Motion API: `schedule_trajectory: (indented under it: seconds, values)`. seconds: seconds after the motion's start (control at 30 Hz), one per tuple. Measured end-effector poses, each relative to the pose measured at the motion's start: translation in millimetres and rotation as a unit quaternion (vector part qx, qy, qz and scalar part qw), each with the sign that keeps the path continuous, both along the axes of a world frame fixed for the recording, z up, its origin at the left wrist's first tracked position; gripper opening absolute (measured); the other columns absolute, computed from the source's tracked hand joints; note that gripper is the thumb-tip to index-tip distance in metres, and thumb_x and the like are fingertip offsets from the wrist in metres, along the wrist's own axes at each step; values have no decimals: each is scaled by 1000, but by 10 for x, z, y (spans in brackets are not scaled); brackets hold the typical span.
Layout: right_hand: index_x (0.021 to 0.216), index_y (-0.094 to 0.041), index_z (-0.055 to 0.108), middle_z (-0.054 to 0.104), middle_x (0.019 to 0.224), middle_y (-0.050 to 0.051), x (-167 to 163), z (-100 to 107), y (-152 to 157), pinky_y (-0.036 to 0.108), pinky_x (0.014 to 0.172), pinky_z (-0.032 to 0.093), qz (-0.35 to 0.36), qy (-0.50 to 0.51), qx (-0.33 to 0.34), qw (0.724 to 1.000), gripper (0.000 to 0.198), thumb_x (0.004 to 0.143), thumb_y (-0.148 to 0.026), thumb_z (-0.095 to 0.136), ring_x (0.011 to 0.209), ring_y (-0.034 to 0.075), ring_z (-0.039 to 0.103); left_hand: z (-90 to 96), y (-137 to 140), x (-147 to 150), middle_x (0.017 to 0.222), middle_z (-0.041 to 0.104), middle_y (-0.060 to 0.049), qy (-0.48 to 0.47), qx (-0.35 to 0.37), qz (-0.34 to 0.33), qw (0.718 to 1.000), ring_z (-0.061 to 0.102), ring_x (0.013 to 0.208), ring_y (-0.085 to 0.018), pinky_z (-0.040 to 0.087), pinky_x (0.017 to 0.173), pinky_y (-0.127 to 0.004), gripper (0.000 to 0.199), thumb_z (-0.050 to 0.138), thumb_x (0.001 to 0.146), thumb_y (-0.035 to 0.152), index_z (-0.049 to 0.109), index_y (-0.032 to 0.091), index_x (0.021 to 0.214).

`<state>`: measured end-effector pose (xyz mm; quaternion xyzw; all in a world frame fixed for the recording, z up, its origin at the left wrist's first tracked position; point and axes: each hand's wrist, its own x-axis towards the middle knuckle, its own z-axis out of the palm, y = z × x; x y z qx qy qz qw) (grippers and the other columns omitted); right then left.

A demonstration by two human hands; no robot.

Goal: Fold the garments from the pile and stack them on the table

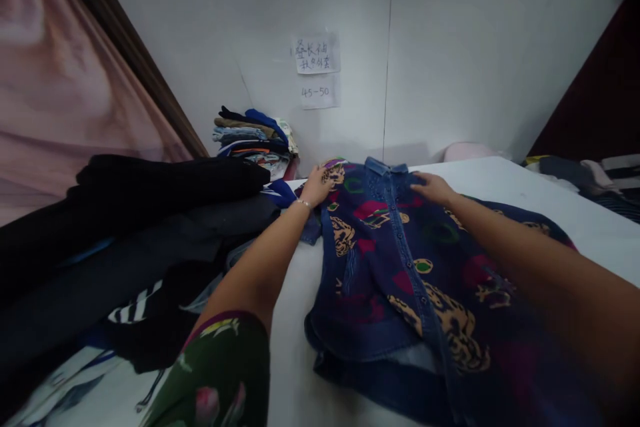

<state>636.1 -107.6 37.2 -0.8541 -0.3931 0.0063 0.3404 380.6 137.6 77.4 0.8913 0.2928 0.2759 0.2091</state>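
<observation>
A dark blue patterned denim shirt lies front side up, with its buttoned placket running down the middle and its collar at the far end. My left hand is closed on the shoulder at the left of the collar; a thin bracelet circles that wrist. At the opposite shoulder, my right hand has its fingers bent onto the fabric, seemingly pinching it. One sleeve hangs beside my left wrist, while the other spreads out under my right forearm. The near hem looks slightly rumpled.
Dark garments form a large heap on the left. Behind it stands a stack of folded clothes against the white wall. Handwritten paper notes are stuck there. More clothes lie at the right beyond the white table.
</observation>
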Motion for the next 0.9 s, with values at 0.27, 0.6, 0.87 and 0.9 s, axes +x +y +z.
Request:
schedule_trajectory:
  seconds: [0.27, 0.6, 0.87, 0.9]
  values:
    - [96, -22, 72, 66, 123, 7, -519, -449, -1595, 42, 106, 41, 47, 6, -88, 995, 25, 77, -32, 59, 118, 28, 58, -423, -1394, -1370, 91, 69, -2, 124, -46, -141, 981, 63, 83, -18, 50, 78, -30, 18, 57, 86, 34, 71, 24, 91]
    - [120, -36, 55, 67, 120, 8, -1167, -699, -3205, 44, 96, 50, -164, 173, -32, 971, 54, 71, -58, 56, 109, 34, 63, -624, -2114, -2115, 127, 61, -6, 208, 68, -155, 963, 55, 118, -30, 42, 99, -40, 48, 72, 74, 38, 62, 33, 121]
    - [121, -26, 58, 72, 98, 10, -1446, -639, -3327, 43, 82, 55, -192, 273, -10, 942, 64, 63, -52, 65, 90, 35, 69, -813, -2129, -2269, 124, 62, -8, 150, 2, -75, 986, 55, 119, -25, 43, 104, -37, 42, 63, 75, 19, 63, 23, 117]
    - [120, -25, 60, 72, 93, 10, -1484, -589, -3305, 42, 78, 56, -189, 303, 10, 934, 62, 62, -47, 67, 84, 33, 69, -807, -2117, -2256, 116, 66, -7, 129, -9, -53, 990, 58, 113, -23, 45, 101, -35, 36, 58, 77, 16, 65, 23, 111]
